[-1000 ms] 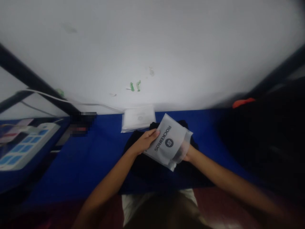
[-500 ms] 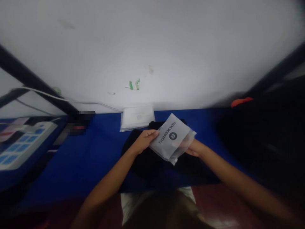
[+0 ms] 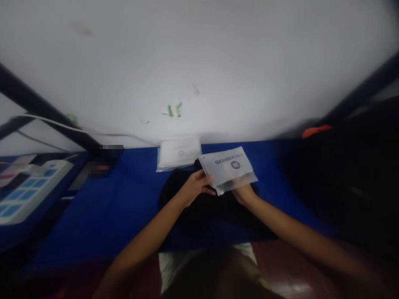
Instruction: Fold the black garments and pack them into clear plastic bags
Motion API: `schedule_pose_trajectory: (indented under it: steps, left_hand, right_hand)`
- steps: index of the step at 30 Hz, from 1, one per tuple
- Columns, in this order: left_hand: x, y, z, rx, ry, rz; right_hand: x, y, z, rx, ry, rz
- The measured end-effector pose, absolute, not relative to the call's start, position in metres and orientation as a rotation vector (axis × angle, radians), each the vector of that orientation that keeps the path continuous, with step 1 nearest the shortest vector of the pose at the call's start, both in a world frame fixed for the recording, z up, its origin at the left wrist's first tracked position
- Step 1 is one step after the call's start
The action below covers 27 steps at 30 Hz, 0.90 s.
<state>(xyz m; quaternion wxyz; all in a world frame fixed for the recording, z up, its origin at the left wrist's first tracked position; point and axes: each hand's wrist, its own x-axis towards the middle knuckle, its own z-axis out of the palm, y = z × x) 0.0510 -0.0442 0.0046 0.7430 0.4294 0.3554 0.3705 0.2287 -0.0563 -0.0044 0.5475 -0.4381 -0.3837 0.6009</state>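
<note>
A frosted plastic zip bag [image 3: 229, 168] with dark ROCKBROS print and a round logo is held up over a dark piece of fabric [image 3: 199, 211] on the blue table. My left hand [image 3: 196, 187] grips the bag's lower left edge, fingers partly curled at its side. At the bag's lower right edge, my right hand [image 3: 245, 190] supports it. Its fingers show faintly through the plastic; whether they are inside the bag or behind it I cannot tell. The bag looks flat.
Behind the fabric, a stack of similar frosted bags [image 3: 180, 153] lies against the wall. On the left is a grey-white device with blue panels [image 3: 34, 191]. A large dark mass [image 3: 349, 187] with an orange piece [image 3: 316, 131] fills the right side. A white cable [image 3: 109, 133] runs along the wall.
The bag has turned from a steep diagonal to nearly level. My right hand has moved left and up with its fingers further behind or into the plastic; my left hand has shifted slightly right.
</note>
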Motion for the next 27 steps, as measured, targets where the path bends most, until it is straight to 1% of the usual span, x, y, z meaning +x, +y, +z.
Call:
schedule_pose_trajectory:
  steps: [2,4,9,12,13,15,19,23,25,27]
  left_hand:
    - [0.053,-0.049,0.004,1.046,0.815,0.624]
    - [0.052,-0.051,0.004,1.108,0.851,0.53]
    - [0.04,-0.042,0.005,1.149,0.939,0.447]
    - [0.035,-0.037,0.006,1.125,0.964,0.466]
    - [0.034,-0.036,0.006,1.103,0.973,0.499]
    - [0.035,-0.035,0.007,1.053,0.984,0.564]
    - [0.038,-0.039,0.008,1.02,0.955,0.568]
    - [0.042,-0.045,0.006,1.044,0.868,0.425]
    - [0.044,-0.048,0.005,1.028,0.827,0.41]
    - [0.046,-0.05,0.006,1.024,0.816,0.442]
  right_hand:
    - [0.223,-0.057,0.002,-0.99,-0.841,1.49]
    - [0.22,-0.059,0.005,-0.955,-0.818,1.585]
    - [0.233,-0.07,0.001,-0.96,-0.831,1.704]
    - [0.248,-0.084,0.001,-1.066,-1.053,1.679]
    - [0.254,-0.089,0.002,-1.118,-1.19,1.615]
    - [0.262,-0.098,0.008,-1.224,-1.525,1.38]
    - [0.267,-0.107,0.018,-1.273,-2.082,0.698]
    - [0.256,-0.105,0.019,-1.122,-2.367,0.095]
    - [0.249,-0.101,0.018,-1.019,-2.447,-0.102]
    - [0.243,-0.097,0.016,-0.943,-2.485,-0.21]
